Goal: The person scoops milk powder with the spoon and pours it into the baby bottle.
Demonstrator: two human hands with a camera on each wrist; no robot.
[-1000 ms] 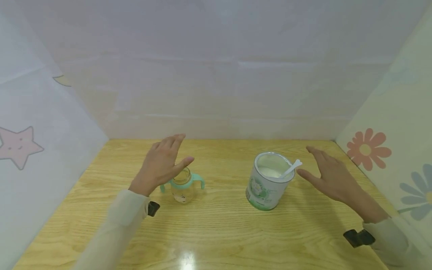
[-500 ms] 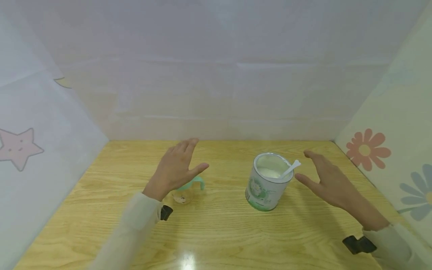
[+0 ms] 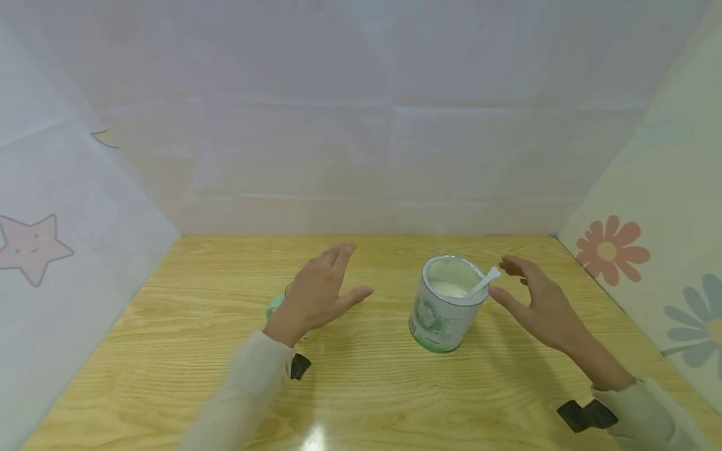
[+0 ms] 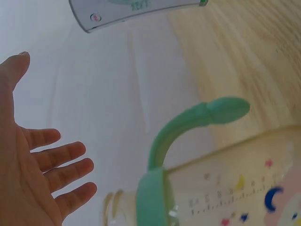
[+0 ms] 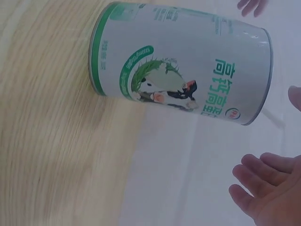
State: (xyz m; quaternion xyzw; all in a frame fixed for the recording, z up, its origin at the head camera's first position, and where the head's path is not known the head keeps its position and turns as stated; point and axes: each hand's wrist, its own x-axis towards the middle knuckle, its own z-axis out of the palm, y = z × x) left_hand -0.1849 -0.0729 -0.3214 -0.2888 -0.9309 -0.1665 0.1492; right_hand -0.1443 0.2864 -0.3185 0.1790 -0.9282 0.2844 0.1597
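Note:
In the head view my left hand (image 3: 317, 293) hovers with its fingers extended and thumb spread, holding nothing. It hides most of a baby bottle (image 4: 230, 188) with mint-green handles. The left wrist view shows that bottle without a lid, its printed clear body beside the hand. A white and green milk powder can (image 3: 445, 316) stands lidless on the table, with pale powder inside. From its mouth a white scoop handle (image 3: 486, 280) sticks out over the right rim. My right hand (image 3: 544, 310), loosely bent and holding nothing, is just right of the can, its thumb near the scoop handle.
A wood-grain table (image 3: 383, 401) carries the bottle and the can. Pale sheets enclose it: a back wall (image 3: 361, 156), a left one with a pink star (image 3: 35, 247), a right one with a red flower (image 3: 608, 250).
My left hand has moved right and slightly nearer, across the front of the bottle, toward the can. My right hand has drifted a little left, closer to the scoop handle. Bottle and can have stayed put.

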